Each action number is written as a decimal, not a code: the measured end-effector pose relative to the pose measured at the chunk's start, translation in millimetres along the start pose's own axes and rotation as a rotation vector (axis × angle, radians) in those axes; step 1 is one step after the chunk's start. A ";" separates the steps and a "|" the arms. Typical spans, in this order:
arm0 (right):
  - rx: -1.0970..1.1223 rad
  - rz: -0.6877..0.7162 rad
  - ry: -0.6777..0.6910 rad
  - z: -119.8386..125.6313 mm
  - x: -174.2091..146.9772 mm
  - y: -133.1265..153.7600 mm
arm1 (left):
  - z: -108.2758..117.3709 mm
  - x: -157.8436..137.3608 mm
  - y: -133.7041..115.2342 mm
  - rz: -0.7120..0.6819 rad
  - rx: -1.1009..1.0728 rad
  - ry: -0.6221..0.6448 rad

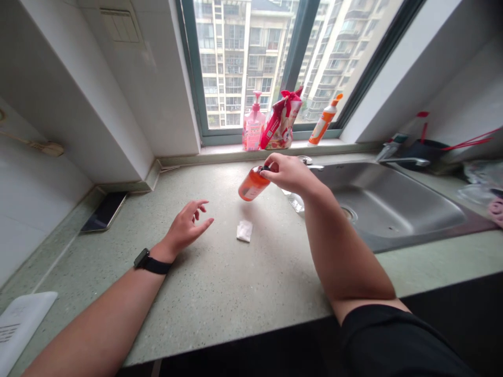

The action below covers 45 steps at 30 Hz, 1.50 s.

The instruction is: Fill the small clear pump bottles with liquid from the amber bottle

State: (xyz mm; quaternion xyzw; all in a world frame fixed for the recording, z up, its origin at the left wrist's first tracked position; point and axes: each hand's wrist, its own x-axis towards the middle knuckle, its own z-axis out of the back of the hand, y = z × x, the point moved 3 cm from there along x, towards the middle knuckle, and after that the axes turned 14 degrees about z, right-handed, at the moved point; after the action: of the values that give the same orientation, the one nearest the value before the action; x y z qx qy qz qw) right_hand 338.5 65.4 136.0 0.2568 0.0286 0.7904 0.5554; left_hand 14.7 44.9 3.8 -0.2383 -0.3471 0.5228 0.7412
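My right hand (288,173) grips an orange bottle (252,185) by its dark cap, with the bottle tilted and its base toward the lower left. The bottle seems to hang just above the counter (220,293). On the counter below it lies a small white folded packet (244,231), perhaps tissue or cloth. To the left of that packet hovers my left hand (188,225), fingers apart and nothing in them; a black watch sits on its wrist. Partly behind my right forearm is a clear, shiny plastic piece (296,203) whose kind I cannot make out.
A steel sink (393,204) with a faucet (408,161) is at the right. On the window sill stand a pink pump bottle (253,128), a red bag (281,123) and an orange-white bottle (324,123). A phone (104,212) lies at left, near a white board (27,324).
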 end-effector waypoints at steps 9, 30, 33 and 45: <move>0.241 0.258 0.032 -68.4 -5.3 74.7 | 5.4 -6.5 -6.4 -0.173 0.062 -0.153; 0.137 0.549 0.055 -94.9 -3.5 74.0 | 9.2 -3.7 -10.8 -0.099 0.097 -0.140; 0.192 0.592 0.062 -90.1 -5.2 72.1 | 9.7 -3.8 -10.9 -0.098 0.108 -0.157; 0.153 0.497 0.079 -81.7 -8.8 74.3 | 9.5 -5.2 -8.9 -0.102 0.248 -0.239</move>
State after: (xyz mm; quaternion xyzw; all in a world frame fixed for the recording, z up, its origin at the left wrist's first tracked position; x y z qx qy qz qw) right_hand 240.8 48.8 86.5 0.2662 0.0459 0.9075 0.3217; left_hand 11.8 36.9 14.9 -0.0633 -0.3773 0.5478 0.7440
